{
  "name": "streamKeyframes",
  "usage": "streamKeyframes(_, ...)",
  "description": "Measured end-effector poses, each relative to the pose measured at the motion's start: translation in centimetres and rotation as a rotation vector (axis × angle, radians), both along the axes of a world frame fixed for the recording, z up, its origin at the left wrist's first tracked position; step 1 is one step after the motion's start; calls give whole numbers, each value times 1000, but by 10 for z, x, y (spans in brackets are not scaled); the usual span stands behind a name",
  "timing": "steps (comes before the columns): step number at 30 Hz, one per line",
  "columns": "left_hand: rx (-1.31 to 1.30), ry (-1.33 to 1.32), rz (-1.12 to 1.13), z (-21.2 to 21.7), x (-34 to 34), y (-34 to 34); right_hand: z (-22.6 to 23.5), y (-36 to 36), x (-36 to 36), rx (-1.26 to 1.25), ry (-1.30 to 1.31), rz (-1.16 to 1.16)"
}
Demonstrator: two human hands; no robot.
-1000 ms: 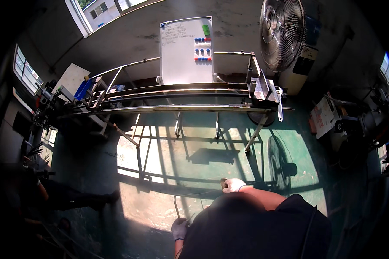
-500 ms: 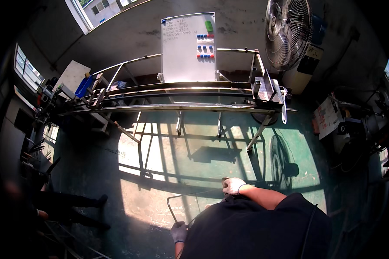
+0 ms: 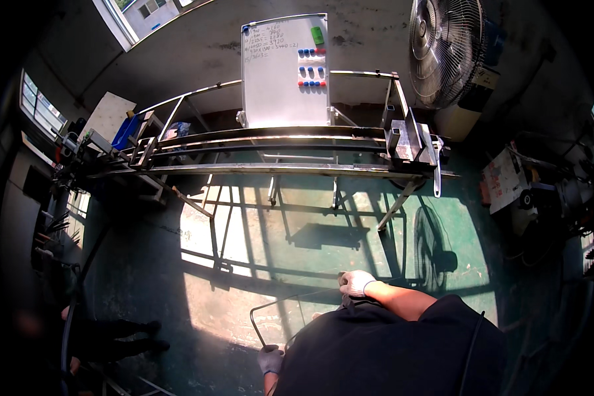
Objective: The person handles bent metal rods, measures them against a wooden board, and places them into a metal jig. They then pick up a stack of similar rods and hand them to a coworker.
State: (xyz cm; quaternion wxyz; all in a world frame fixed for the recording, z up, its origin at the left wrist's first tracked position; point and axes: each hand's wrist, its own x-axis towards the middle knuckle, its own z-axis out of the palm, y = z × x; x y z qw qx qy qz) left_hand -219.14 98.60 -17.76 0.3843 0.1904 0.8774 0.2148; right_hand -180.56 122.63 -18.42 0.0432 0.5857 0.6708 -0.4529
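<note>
Both of my hands wear pale work gloves and grip a thin, dark bent rod (image 3: pixel 251 319). My left hand (image 3: pixel 270 360) is closed round its lower end, low in the view and left of my dark shirt. From there the rod rises, bends sharply, and runs right toward my right hand (image 3: pixel 355 282). That hand is closed in front of my chest, its fingertips partly hidden, with the rod's far end reaching it. Sunlit green floor (image 3: pixel 310 264) lies beneath the rod. My body hides whatever is below the right hand.
A long metal rack (image 3: pixel 277 168) stands ahead, with a whiteboard (image 3: pixel 284 79) behind it. At the right are a large fan (image 3: pixel 442 53) and dark machinery (image 3: pixel 561 175). A co-worker's legs (image 3: pixel 125 333) show at the lower left, beside a long dark bar (image 3: pixel 72 317).
My left hand and the bent rod have shifted slightly left and down; my right hand has barely moved. At the left, a long dark bar now stands out near the co-worker, whose legs have shifted.
</note>
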Motion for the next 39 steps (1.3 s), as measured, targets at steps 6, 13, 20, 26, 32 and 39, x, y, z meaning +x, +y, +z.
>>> streamKeyframes(6,-24,-117,46,-38,-30,-16,-6,15,1,-28,28,-6)
streamKeyframes(13,-1,-159,89,-30,-18,-9,-14,24,5,-30,-1,0)
streamKeyframes(20,-12,-117,14,-46,-19,-13,-11,30,9,-44,-5,5)
streamKeyframes(26,11,-59,22,-11,6,4,-16,34,12,-48,-13,14)
streamKeyframes(32,-3,-35,-5,-19,4,7,-8,42,15,-58,-7,17)
streamKeyframes(39,-17,23,-38,-8,30,0,11,53,0,19,11,79)
